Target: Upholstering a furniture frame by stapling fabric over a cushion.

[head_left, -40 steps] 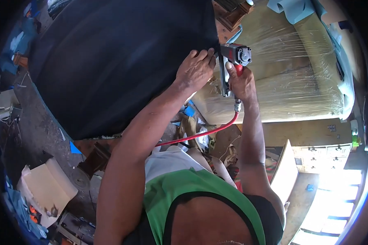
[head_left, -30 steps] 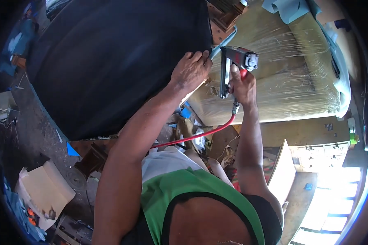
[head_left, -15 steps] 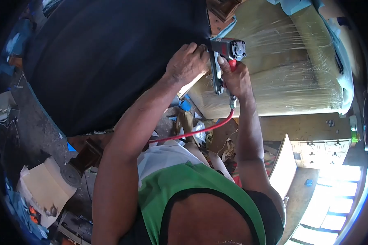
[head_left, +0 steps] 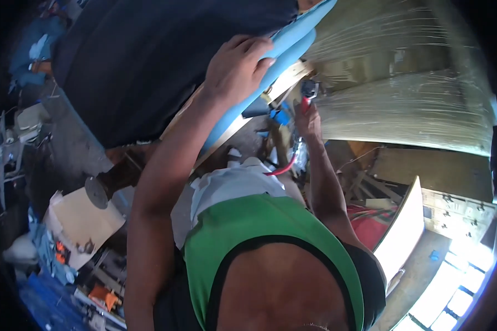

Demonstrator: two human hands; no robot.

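A large upholstered piece covered in black fabric lies ahead and to the left. Pale blue cloth runs along its near right edge, above a bare wooden rail. My left hand is at the border of the black fabric and blue cloth, fingers loosely bent and thumb apart. Lower and farther right, my right hand is closed round the red handle of an air staple gun. A red air hose runs from it toward my body. The gun is apart from the fabric.
Plastic-wrapped furniture stands close on the right. A turned wooden leg juts out at the left, above a cardboard piece. Below right are a pale upright board and red cloth. Scraps litter the floor.
The staple gun has moved away from the black fabric's edge, down toward me. My left hand has shifted slightly left and up. More blue cloth and the wooden rail now show.
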